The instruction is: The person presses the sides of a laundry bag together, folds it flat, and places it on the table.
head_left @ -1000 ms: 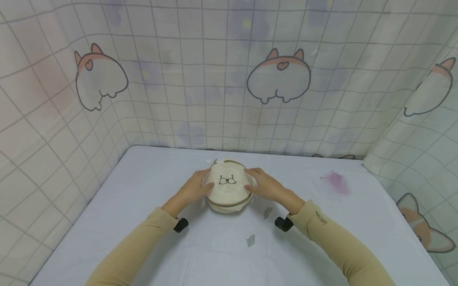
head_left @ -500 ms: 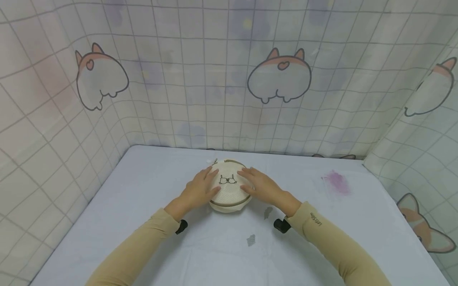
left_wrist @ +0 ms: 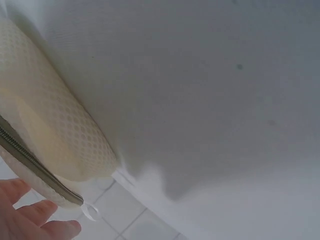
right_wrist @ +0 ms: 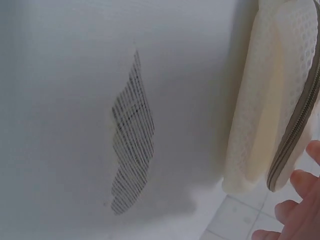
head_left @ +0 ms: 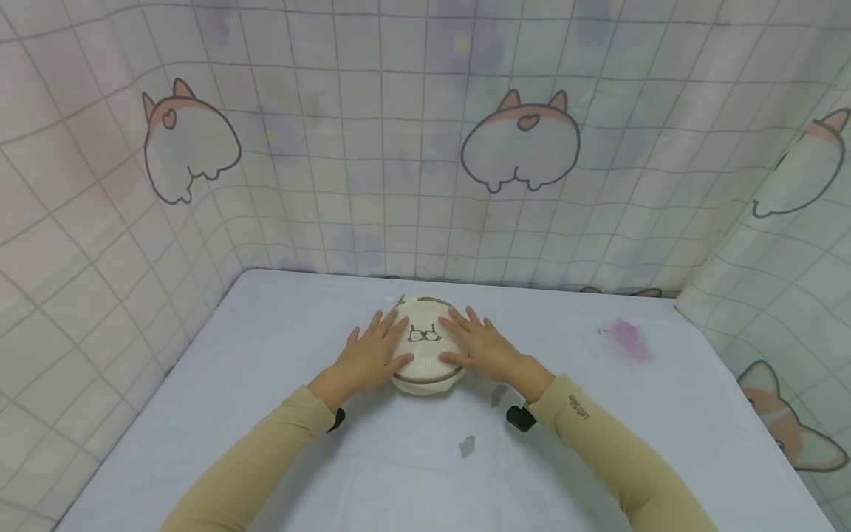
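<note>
At left, the left hand (head_left: 370, 351) is held with fingers spread, nothing gripped, the pouch's left rim overlapped by its thumb and fingertips. In the centre, the round, zipped cream pouch (head_left: 425, 358) is seen lying on the white-covered table (head_left: 299, 318), framed between both palms; no long axis is offered by that circular top. At right, the right rim is overlapped by the right hand (head_left: 487, 351), fingers likewise fanned; neither hand can be called nearer.
</note>
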`<state>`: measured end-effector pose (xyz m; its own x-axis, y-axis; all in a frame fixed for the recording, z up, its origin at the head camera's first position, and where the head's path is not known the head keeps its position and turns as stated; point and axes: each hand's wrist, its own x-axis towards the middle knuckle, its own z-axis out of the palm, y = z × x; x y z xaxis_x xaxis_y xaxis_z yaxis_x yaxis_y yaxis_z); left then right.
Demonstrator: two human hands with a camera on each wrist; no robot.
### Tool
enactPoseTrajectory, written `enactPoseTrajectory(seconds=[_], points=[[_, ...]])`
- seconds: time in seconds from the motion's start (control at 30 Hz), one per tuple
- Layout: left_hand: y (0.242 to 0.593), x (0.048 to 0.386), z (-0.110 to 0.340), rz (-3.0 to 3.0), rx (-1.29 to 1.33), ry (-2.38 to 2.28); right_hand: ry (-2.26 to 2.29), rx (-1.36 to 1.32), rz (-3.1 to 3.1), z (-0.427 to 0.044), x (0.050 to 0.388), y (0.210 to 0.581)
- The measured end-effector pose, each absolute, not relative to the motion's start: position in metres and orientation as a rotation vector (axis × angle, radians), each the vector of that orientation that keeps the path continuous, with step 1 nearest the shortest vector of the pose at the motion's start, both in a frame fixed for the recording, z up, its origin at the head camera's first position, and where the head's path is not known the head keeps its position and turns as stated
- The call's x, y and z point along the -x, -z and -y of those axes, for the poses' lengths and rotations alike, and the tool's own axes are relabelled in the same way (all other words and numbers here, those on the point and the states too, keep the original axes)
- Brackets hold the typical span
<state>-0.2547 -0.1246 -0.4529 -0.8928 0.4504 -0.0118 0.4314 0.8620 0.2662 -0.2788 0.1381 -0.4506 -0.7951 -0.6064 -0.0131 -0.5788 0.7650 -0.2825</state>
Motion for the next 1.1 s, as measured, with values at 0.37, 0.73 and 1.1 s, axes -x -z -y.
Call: enactPoseTrajectory(seconds=[0.37, 0.73, 1.1], points=[[0.46, 0.261, 0.122, -2.95, -0.717, -0.297, 0.385, 0.967, -2.847, -0.13, 0.28, 0.456], [0.464, 0.262, 0.115, -2.965, -0.69, -0.282, 0.366, 0.883, -2.852, -0.119, 0.279, 0.464], [0.464, 0.265, 0.114, -2.955, -0.638, -0.258, 0.349, 0.857, -2.84, -0.116, 0.279, 0.463]])
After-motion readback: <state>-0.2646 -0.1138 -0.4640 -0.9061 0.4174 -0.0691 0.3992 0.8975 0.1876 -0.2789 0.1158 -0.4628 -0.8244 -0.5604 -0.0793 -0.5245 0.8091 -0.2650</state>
